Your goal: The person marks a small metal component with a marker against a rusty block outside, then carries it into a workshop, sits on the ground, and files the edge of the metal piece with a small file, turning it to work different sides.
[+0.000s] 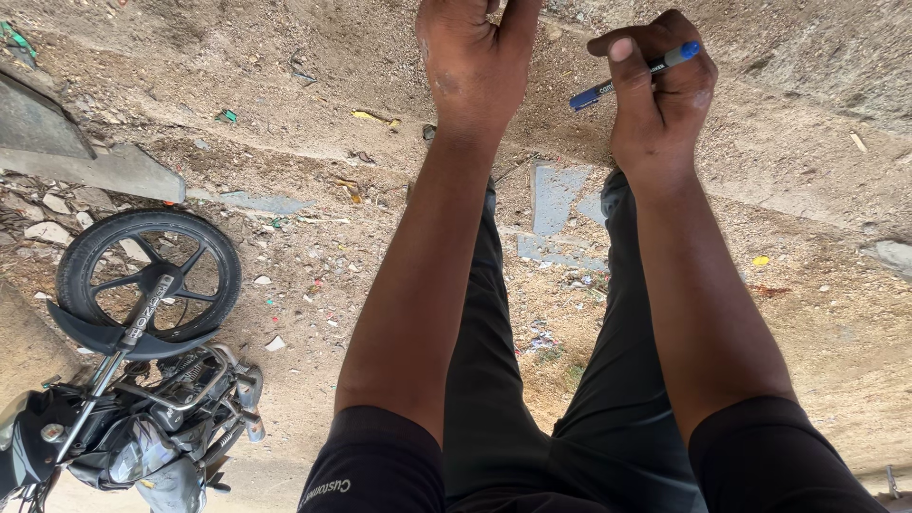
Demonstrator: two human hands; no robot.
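Where the dark sleeves end near the bottom of the head view, two bare forearms stretch forward and away over the person's dark trousers (560,427). Off to the left at the same depth, a motorcycle (123,418) stands on the dirt, its front wheel (147,275) with a black tyre and mudguard turned toward the open ground, a slab of concrete (85,157) lying just beyond it.

Past the knees, the sandy ground (313,218) is strewn with small stones, scraps of paper and bits of coloured litter, and a few flat grey patches (556,204) show between the two arms.

Farther out, at the top of the view, the right hand (660,90) is clenched around a blue marker pen (632,76), the fingers wrapped over the barrel and the thumb laid along it. The pen lies tilted in the fist, its blue cap poking out on the upper right side and its other end sticking out toward the left hand. Well clear of the ground, the pen touches nothing but that hand.

Just beside it, the left hand (475,62) is seen from the back, its fingers curled upward and cut off by the top edge, so I cannot tell whether they grip anything. The two hands are near each other but apart.
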